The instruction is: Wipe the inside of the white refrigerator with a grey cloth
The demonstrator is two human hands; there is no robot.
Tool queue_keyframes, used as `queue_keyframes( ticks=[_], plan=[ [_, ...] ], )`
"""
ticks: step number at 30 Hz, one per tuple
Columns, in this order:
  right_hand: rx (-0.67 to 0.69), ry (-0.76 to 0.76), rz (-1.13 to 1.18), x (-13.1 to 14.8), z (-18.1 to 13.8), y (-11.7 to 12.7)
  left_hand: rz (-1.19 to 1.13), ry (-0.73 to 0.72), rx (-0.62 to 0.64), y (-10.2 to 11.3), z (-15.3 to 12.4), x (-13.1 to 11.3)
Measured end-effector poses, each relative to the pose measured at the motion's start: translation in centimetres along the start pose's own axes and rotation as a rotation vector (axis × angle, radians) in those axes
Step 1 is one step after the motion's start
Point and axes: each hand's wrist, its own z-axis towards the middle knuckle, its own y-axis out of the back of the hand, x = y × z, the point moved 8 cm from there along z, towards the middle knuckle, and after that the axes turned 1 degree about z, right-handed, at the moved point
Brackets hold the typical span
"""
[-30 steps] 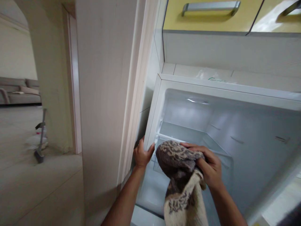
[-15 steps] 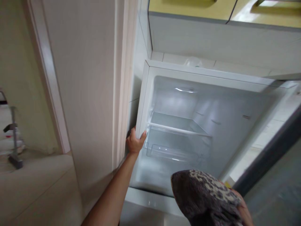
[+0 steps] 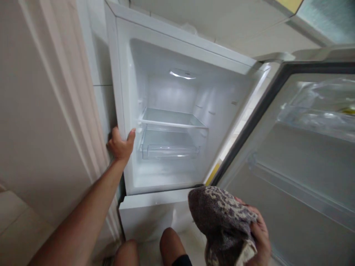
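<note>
My left hand [image 3: 120, 144] grips the left front edge of an open white fridge [image 3: 122, 96], fingers wrapped round behind the edge and thumb on its face. My right hand [image 3: 259, 236] is closed on a bunched brown-and-cream patterned towel [image 3: 222, 221], held low in front of the fridge's bottom edge. Inside the compartment I see a clear shelf [image 3: 169, 120] with a clear drawer [image 3: 169, 147] under it and a lamp at the top. My knees [image 3: 169, 247] show at the bottom.
The fridge door [image 3: 302, 159] stands open at the right, with clear door racks. A pale wall [image 3: 41, 111] runs close along the fridge's left side. A cabinet underside is above. Tiled floor shows at the lower left.
The view has swung right and down, bringing the open door into sight. My right hand has drawn the towel out of the compartment and down. My left hand stays on the fridge edge.
</note>
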Motion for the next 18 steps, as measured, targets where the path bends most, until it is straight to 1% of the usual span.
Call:
queue_keyframes(
  ticks=[2,5,8,10,12,14,16,17,18],
  plan=[
    [-0.038,0.017,-0.017,0.3,-0.5,2.6,-0.007,0.005,0.020,-0.1,0.0,-0.1],
    [-0.027,0.028,-0.082,0.7,-0.9,6.4,-0.032,0.026,0.072,-0.1,-0.3,-0.6],
    [-0.091,-0.005,-0.104,1.0,-1.3,10.5,-0.081,0.085,0.083,0.5,-0.8,-1.2],
    [-0.133,-0.042,-0.093,1.2,-1.4,12.7,-0.132,0.117,0.091,1.1,-1.2,-1.7],
    [-0.105,-0.059,-0.105,1.6,-1.5,13.7,-0.174,0.143,0.132,1.6,-2.1,-2.2],
    [-0.070,-0.046,-0.127,2.1,-1.6,13.7,-0.144,0.142,0.222,2.0,-4.0,-2.9],
    [-0.049,-0.047,-0.122,2.3,-1.8,13.1,-0.054,0.106,0.331,2.4,-7.3,-3.9],
    [-0.043,-0.062,-0.107,2.2,-2.0,12.8,-0.024,0.084,0.376,2.6,-9.6,-4.4],
    [-0.035,-0.085,-0.090,2.1,-2.1,12.4,-0.064,0.033,0.432,2.7,-12.4,-5.4]
  ],
)
